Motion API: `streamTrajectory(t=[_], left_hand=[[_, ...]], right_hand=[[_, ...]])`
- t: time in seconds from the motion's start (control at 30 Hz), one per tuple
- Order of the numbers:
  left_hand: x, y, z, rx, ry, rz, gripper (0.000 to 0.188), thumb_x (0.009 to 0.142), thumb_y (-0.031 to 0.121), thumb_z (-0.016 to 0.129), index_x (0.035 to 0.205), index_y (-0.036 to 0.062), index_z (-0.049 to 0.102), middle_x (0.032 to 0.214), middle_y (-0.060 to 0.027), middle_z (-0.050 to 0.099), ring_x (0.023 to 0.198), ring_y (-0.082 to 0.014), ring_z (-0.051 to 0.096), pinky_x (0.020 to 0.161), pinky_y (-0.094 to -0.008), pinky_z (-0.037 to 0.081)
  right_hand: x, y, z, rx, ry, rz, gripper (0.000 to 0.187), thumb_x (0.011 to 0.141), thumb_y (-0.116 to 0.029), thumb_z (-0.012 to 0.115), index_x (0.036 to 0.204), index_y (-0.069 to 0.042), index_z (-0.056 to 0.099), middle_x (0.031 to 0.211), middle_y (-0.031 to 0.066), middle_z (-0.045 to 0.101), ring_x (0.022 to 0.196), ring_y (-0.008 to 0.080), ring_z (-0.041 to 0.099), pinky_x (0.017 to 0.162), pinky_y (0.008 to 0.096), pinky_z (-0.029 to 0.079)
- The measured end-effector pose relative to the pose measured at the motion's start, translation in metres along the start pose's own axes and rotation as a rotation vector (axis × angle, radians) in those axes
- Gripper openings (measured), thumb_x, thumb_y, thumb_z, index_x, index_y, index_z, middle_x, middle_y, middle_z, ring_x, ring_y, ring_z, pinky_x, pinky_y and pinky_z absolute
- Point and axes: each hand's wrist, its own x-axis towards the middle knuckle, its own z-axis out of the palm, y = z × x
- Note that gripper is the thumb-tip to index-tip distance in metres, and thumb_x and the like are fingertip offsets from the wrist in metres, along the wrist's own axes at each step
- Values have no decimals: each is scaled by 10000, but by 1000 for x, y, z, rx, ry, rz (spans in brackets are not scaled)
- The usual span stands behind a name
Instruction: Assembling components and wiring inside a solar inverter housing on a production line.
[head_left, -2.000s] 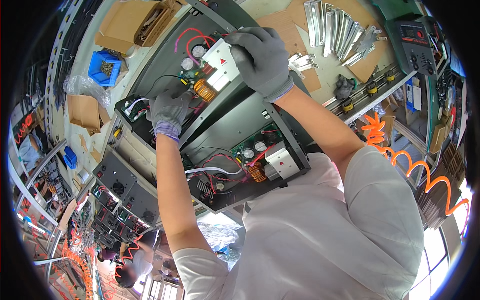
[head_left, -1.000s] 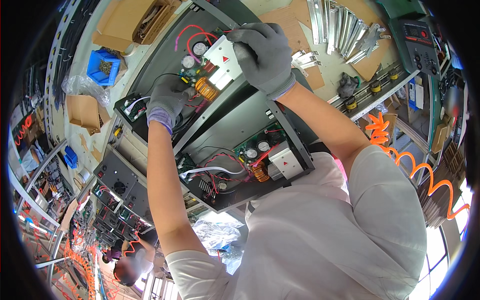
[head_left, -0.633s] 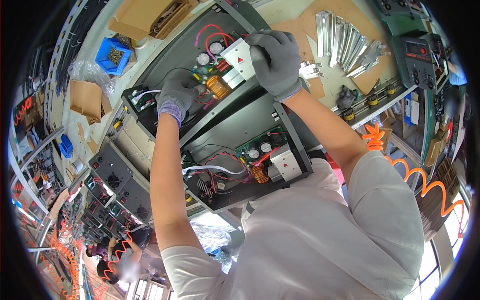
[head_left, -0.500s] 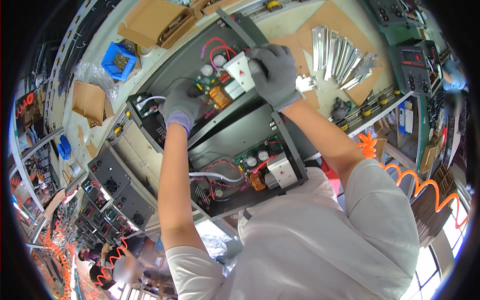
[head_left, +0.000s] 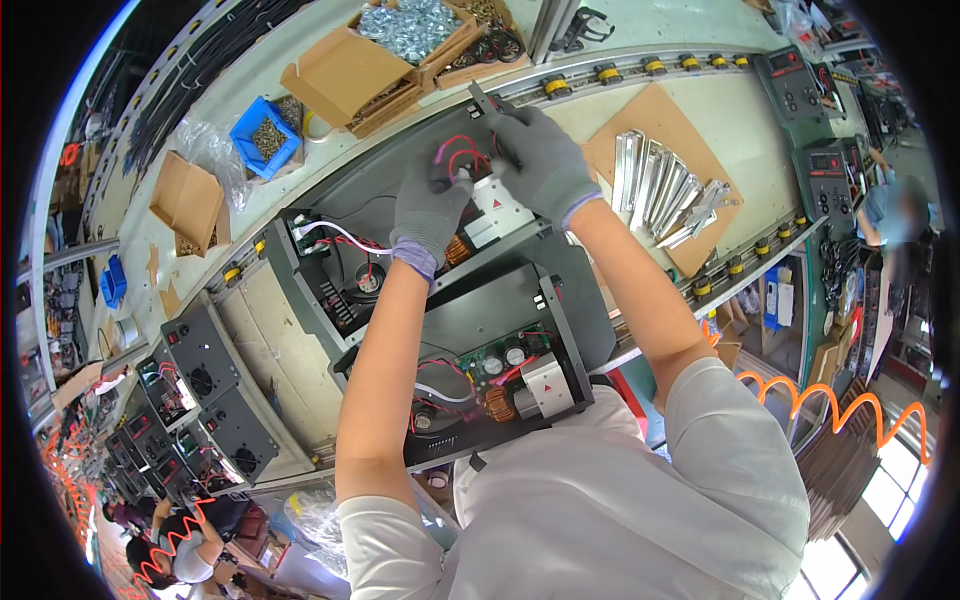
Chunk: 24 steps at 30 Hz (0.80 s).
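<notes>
Both my hands wear grey gloves and are over the farther of two black metal chassis (head_left: 370, 165). My left hand (head_left: 430, 212) is above its circuit board, close to the red wires (head_left: 455, 143) and the orange copper coil (head_left: 457, 250); its fingers are blurred. Just beyond the silver heatsink plate (head_left: 500, 205), my right hand (head_left: 545, 165) curls its fingers at the chassis's right end; what lies between them is hidden. A white cable (head_left: 345, 233) runs along the left part. Nearer my body sits the second chassis (head_left: 480, 310), with its own board, coil (head_left: 498, 404) and heatsink (head_left: 546, 386).
Metal strips (head_left: 655, 185) lie fanned on cardboard (head_left: 690, 120) at right. A blue bin (head_left: 262, 138) of screws and open cardboard boxes (head_left: 350, 75) stand at the far left. More black chassis (head_left: 210, 370) sit at left. An orange coiled hose (head_left: 830, 400) hangs at right.
My left hand has moved right, from the chassis's left part to the board's middle, uncovering the white cable. My right hand has shifted off the heatsink toward the end panel. The view has shifted.
</notes>
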Motion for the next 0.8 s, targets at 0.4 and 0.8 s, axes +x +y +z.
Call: streamTrajectory(t=[0.4, 0.8], left_hand=[[7, 8, -11, -241, -197, 193, 328, 822, 95, 636, 1140, 22, 673, 949, -144, 705, 841, -177, 679, 765, -288, 533], [-3, -43, 2, -787, 66, -5, 236, 907, 129, 622, 1075, -32, 661, 911, -131, 698, 781, -158, 671, 628, -282, 536]], right_hand=[[26, -7, -14, -327, -335, 95, 268, 907, -330, 591, 1126, -211, 688, 924, 146, 685, 930, 327, 657, 823, 425, 517], [74, -14, 41, 45, -695, -132, 252, 870, -260, 620, 1031, -100, 730, 1021, 144, 710, 975, 332, 656, 895, 379, 511]])
